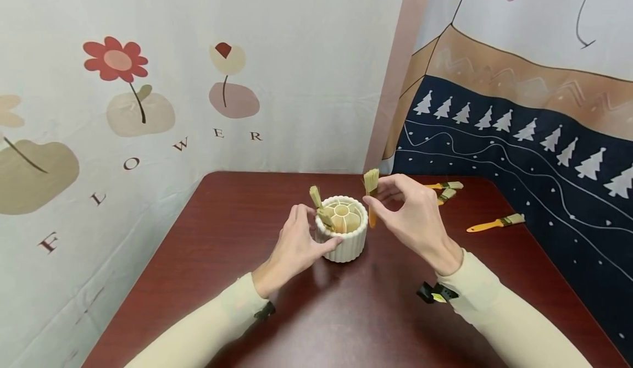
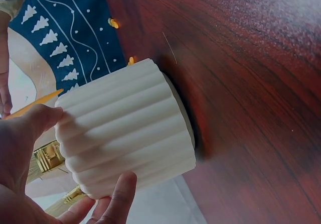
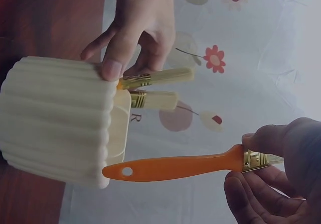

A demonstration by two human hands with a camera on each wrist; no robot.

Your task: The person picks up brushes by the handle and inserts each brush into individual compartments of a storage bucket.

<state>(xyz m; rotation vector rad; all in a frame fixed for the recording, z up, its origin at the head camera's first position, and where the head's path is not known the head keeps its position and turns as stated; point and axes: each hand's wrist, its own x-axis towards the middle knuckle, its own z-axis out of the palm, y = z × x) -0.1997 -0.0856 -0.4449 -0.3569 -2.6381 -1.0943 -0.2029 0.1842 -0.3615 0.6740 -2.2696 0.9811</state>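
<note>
A cream-white ribbed pot (image 1: 344, 250) with a round divided insert stands on the table. My left hand (image 1: 294, 241) grips its rim from the left, thumb at the front and fingers behind. Two paintbrushes stand in it bristles up, one brush (image 3: 165, 77) right beside the left thumb and another brush (image 3: 153, 101) next to it. To the right of the pot, my right hand (image 1: 415, 217) pinches a paintbrush (image 3: 180, 168) by its metal band, bristles up. The orange handle points down, its end overlapping the pot's rim in the right wrist view.
Three more paintbrushes lie at the right of the dark red table (image 1: 237, 219): one brush (image 1: 494, 224) near the edge, and a brush (image 1: 450, 185) and another brush (image 1: 446, 195) behind my right hand. Printed cloth (image 1: 316, 82) hangs behind the table and along its right.
</note>
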